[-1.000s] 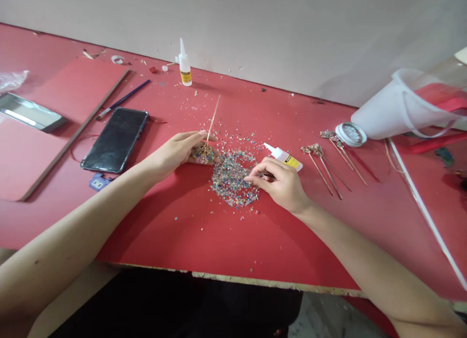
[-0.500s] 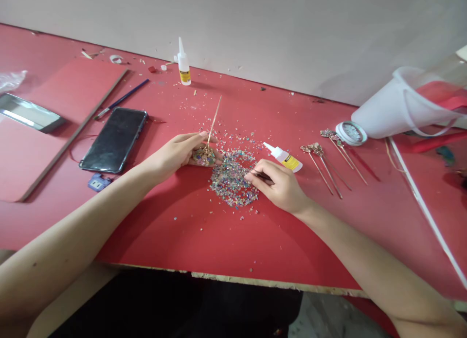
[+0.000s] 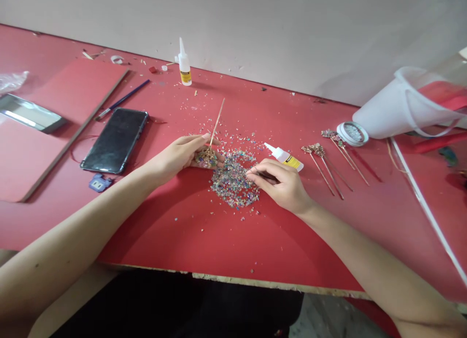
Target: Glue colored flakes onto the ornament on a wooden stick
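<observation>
My left hand (image 3: 193,151) is closed on a gold hairpin (image 3: 206,158), its ornate head studded with coloured pieces and its long prongs pointing up and away. To its right lies a loose pile of small shiny shell-like chips (image 3: 235,182) on the red table (image 3: 226,240). At the pile's right edge, my right hand (image 3: 275,178) is closed in a pinch; what its fingertips hold, if anything, is too small to make out. Just behind that hand a small glue bottle (image 3: 288,159) with a yellow label lies on its side.
Several finished-looking hairpins (image 3: 317,155) lie at the right, near a tipped white bucket (image 3: 392,107) and a small round container (image 3: 352,133). A second glue bottle (image 3: 185,68) stands at the back. Leftward are a phone (image 3: 115,141), a paintbrush (image 3: 124,99) and a red board (image 3: 83,90).
The hairpin has tilted slightly in my left hand, its prongs leaning a little further right. My right hand's fingers have shifted slightly at the pile's edge.
</observation>
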`<state>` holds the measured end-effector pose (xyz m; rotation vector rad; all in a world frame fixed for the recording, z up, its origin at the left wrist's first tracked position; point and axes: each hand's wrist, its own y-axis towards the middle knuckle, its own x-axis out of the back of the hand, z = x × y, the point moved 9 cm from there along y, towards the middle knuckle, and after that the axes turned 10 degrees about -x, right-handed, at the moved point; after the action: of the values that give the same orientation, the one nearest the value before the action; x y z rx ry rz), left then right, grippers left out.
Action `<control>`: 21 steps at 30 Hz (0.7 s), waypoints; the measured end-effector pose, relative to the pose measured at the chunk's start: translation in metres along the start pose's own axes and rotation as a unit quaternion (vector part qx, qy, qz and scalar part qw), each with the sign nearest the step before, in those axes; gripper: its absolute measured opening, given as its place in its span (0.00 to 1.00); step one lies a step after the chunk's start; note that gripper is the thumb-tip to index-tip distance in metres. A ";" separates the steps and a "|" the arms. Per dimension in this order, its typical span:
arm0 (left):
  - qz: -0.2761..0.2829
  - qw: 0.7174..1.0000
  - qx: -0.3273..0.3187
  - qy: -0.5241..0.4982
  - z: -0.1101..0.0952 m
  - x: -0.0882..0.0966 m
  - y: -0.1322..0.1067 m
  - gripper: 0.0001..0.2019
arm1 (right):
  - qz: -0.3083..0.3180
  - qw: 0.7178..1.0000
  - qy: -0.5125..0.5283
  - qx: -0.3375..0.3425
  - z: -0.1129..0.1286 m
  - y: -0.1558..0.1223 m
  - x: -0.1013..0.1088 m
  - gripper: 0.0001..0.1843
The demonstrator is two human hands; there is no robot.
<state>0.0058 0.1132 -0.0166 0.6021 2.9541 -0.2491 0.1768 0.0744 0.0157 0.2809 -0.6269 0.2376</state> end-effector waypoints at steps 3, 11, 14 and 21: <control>0.003 1.000 0.000 -0.008 0.000 -0.001 0.000 0.19 | 0.000 0.999 0.012 -0.053 -0.007 0.002 0.001 0.05; -0.002 1.000 0.001 -0.001 -0.001 0.000 0.000 0.20 | 0.004 0.997 0.029 -0.072 -0.014 0.003 0.001 0.06; -0.005 1.000 0.002 0.004 -0.001 0.000 0.000 0.19 | 0.006 0.997 0.027 -0.066 -0.012 0.003 0.000 0.06; 0.003 1.000 0.000 -0.012 0.000 -0.001 0.001 0.20 | 0.010 0.998 0.033 -0.059 -0.011 0.002 -0.001 0.05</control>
<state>0.0069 0.1134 -0.0167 0.6022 2.9285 -0.2537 0.1813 0.0800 0.0072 0.1515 -0.5755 0.2274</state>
